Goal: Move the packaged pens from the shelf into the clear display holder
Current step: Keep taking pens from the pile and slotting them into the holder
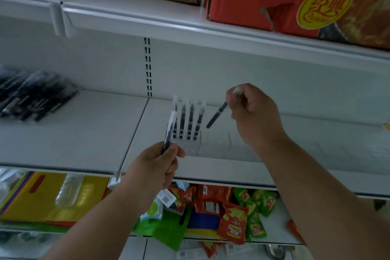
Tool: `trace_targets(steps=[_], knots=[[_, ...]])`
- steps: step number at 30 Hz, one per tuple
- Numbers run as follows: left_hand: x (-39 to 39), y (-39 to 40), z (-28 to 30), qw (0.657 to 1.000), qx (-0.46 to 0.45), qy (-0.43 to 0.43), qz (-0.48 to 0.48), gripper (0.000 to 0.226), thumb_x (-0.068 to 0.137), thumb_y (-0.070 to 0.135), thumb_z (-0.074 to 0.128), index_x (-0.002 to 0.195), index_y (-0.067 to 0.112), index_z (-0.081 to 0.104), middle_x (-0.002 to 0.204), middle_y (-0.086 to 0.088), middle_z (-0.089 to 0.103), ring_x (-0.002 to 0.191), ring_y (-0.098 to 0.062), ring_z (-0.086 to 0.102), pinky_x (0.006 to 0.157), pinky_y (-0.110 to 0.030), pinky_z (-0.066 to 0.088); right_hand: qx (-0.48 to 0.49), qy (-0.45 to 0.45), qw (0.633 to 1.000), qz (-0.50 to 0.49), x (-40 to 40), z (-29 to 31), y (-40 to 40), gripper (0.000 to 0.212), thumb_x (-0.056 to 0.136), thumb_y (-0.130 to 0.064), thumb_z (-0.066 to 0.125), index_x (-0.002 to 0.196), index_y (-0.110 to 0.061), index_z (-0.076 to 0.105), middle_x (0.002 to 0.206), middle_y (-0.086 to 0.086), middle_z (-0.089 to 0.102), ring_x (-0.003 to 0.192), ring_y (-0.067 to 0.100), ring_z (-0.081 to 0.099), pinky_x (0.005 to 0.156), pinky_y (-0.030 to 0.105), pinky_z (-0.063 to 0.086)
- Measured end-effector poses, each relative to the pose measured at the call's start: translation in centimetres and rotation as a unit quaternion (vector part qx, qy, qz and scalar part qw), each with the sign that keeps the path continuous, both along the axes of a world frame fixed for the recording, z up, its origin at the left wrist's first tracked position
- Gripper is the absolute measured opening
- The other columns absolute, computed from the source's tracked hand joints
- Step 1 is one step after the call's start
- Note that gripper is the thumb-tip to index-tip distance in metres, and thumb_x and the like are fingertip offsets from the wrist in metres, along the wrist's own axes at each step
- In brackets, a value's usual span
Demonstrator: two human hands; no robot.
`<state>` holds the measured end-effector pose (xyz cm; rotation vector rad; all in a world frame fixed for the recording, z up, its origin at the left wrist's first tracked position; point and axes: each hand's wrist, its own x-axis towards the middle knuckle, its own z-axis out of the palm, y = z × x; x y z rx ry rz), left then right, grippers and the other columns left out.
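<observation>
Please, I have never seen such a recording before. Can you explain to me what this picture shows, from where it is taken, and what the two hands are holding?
There is no machine here, only a person. The single picture comes from a camera worn on the head, looking forward and down at a white shop shelf. On it stands a clear display holder with about four packaged pens upright in its holes. More packaged pens lie in a pile at the far left. The left hand holds one packaged pen near the holder. The right hand pinches another pen, tilted, tip pointing down towards the holder. Snack packets lie on the shelf below.
</observation>
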<state>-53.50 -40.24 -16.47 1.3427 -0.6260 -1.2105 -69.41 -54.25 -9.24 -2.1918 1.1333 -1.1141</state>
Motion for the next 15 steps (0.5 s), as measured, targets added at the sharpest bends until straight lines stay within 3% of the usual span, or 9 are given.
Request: trace_targets(steps=[4,8,15], knots=[[-0.4,-0.3,0.1,0.999,-0.001,0.007,0.034,0.026,0.103,0.015,0.043,0.090,0.002,0.061,0.055,-0.001,0.037,0.044,-0.011,0.024,0.043,-0.024,0.018,-0.036,0.055,0.997,0.049,0.8,0.5,-0.8,0.012,0.098,-0.028,0.053,0.088,-0.025,0.059,0.084,-0.018,0.062,0.071,0.004,0.060,0.065,0.014,0.041],[-0.8,-0.4,0.2,0.999,-0.001,0.012,0.052,0.026,0.104,0.015,0.043,0.090,0.003,0.061,0.055,-0.001,0.038,0.044,-0.012,0.025,0.042,-0.023,0.020,-0.069,0.128,0.987,0.071,0.8,1.4,-1.6,0.013,0.098,-0.032,0.050,0.088,-0.027,0.057,0.083,-0.020,0.058,0.072,-0.006,0.053,0.061,0.003,0.034],[-0.5,0.5,0.2,0.998,-0.014,0.012,0.063,0.025,0.104,0.015,0.043,0.090,0.003,0.061,0.058,-0.001,0.036,0.046,-0.012,0.024,0.043,-0.023,0.019,-0.036,0.198,0.973,0.115,1.6,-1.2,-1.6,0.014,0.098,-0.032,0.054,0.087,-0.025,0.058,0.074,-0.019,0.053,0.067,-0.006,0.049,0.058,0.013,0.035]])
